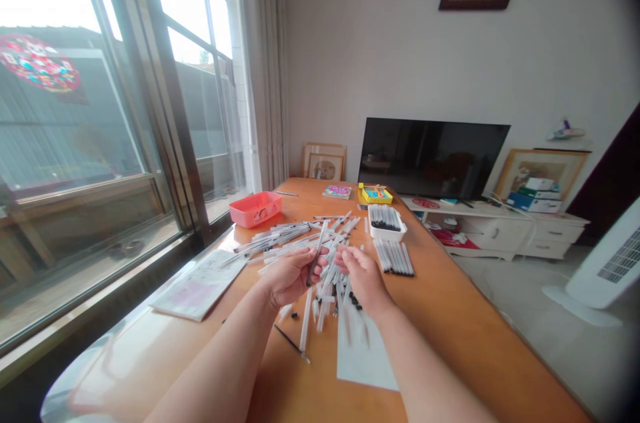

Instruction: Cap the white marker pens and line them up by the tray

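My left hand (293, 274) is closed around a pen (317, 255) with a clear barrel and a dark lower end, held tilted upright above the table. Close beside it, my right hand (367, 276) has thumb and fingers pinched together; anything between them is too small to make out. Beneath both hands lies a loose heap of clear pen barrels (306, 323), with small black caps (294, 315) among them. A thin dark refill (291, 343) rests near the front. A white sheet of paper (367, 360) lies partly under my right forearm.
A white box (387, 231) of pens stands at the right, with a neat row of pens (394, 258) before it. At the left are a red plastic basket (256, 211) and a booklet (197, 286). A yellow box (376, 194) sits at the far end.
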### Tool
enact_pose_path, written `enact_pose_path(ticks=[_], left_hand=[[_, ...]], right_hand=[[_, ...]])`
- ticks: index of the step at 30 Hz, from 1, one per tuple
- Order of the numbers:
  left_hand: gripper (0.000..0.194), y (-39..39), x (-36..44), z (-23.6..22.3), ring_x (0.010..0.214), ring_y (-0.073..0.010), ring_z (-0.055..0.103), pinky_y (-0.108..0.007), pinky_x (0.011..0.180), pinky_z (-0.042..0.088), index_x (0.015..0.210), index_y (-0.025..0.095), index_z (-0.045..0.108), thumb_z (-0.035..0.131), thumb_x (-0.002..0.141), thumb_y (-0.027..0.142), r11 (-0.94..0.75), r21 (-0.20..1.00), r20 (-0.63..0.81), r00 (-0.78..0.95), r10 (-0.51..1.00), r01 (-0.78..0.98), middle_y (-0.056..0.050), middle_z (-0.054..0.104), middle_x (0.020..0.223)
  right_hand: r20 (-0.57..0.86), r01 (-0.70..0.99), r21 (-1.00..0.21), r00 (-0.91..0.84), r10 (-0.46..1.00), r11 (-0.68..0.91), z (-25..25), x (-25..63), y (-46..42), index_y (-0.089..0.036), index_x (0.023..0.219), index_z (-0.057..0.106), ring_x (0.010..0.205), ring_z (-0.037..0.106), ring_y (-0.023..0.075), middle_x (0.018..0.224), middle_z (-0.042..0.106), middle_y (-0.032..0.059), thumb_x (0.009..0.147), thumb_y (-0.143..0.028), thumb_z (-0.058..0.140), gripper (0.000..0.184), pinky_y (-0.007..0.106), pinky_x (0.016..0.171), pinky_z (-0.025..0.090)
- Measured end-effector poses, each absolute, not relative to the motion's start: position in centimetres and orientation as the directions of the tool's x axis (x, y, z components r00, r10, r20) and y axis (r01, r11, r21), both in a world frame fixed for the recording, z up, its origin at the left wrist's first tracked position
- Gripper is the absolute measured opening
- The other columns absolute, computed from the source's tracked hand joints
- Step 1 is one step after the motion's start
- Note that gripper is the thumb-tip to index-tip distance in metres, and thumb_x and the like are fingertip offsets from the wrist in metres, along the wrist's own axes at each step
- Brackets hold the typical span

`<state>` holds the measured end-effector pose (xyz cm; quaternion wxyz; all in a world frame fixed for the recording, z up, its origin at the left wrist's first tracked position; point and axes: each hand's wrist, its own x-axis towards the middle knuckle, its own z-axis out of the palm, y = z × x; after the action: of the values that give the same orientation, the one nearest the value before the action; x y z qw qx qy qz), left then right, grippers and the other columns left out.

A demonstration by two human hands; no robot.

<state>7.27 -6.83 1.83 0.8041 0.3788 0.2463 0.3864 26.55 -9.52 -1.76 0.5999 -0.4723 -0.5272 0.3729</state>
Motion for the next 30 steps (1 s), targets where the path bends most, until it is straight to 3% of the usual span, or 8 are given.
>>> enact_pose_path(ticks=[3,7,13,19,25,30], left_hand=[[0.018,-7.5,7.4,2.5,0.064,-0.0083,0.061,-0.017,0.057,0.047,0.109,0.011,0.070,0.063,0.094,0.018,0.463,0.762,-0.096,0.628,0.772,-0.452,-0.006,0.067,0.082],[0.018,-8.2,7.8,2.9,0.065,-0.0097,0.063,-0.018,0.060,0.049,0.109,0.010,0.070,0.062,0.095,0.020,0.477,0.747,-0.092,0.640,0.763,-0.462,-0.008,0.070,0.082],[0.019,-7.7,7.8,2.4,0.086,-0.0183,0.069,-0.030,0.078,0.052,0.110,0.018,0.069,0.064,0.095,0.030,0.348,0.769,-0.049,0.494,0.868,-0.536,-0.009,0.076,0.099],[0.027,-7.3,8.2,1.6,0.096,-0.0203,0.070,-0.030,0.080,0.049,0.113,0.021,0.066,0.071,0.090,0.035,0.261,0.816,-0.033,0.410,0.912,-0.516,-0.010,0.075,0.117],[0.034,-6.9,7.2,2.4,0.105,-0.0216,0.069,-0.030,0.082,0.052,0.127,0.025,0.063,0.065,0.094,0.034,0.227,0.777,0.061,0.430,0.901,-0.587,-0.010,0.070,0.128],[0.034,-6.1,5.9,2.7,0.102,-0.0190,0.070,-0.031,0.087,0.053,0.127,0.024,0.065,0.065,0.095,0.034,0.219,0.721,0.067,0.381,0.922,-0.658,-0.008,0.073,0.121]], right_hand=[[0.210,-0.053,-0.975,0.121,0.970,0.217,-0.8,26.1,-10.2,-0.016,0.110,0.070,0.085,0.072,0.0252,0.097,0.075,0.0110,0.088,-0.066,0.062,0.055,0.035,0.074,0.053],[0.187,-0.119,-0.974,0.068,0.980,0.195,-0.1,25.6,-10.9,-0.018,0.101,0.071,0.078,0.070,0.0225,0.090,0.075,0.0085,0.087,-0.068,0.063,0.052,0.032,0.067,0.050],[0.130,-0.031,-0.990,0.101,0.986,0.134,-0.4,25.2,-10.9,-0.019,0.079,0.063,0.054,0.059,0.0143,0.067,0.066,0.0024,0.086,-0.070,0.062,0.052,0.025,0.048,0.037],[0.044,-0.082,-0.996,-0.180,0.983,0.029,0.1,23.5,-12.0,-0.017,0.092,0.064,0.056,0.060,0.0131,0.072,0.068,0.0039,0.089,-0.074,0.056,0.057,0.022,0.045,0.035],[0.019,-0.160,-0.987,-0.266,0.964,-0.025,0.7,23.7,-12.7,-0.016,0.091,0.066,0.044,0.038,0.0059,0.058,0.056,-0.0037,0.089,-0.060,0.065,0.044,0.020,0.044,0.024],[-0.044,-0.220,-0.965,-0.410,0.911,-0.146,1.1,24.4,-13.1,-0.014,0.087,0.068,0.039,0.037,0.0076,0.050,0.055,-0.0026,0.090,-0.055,0.060,0.042,0.022,0.044,0.023]])
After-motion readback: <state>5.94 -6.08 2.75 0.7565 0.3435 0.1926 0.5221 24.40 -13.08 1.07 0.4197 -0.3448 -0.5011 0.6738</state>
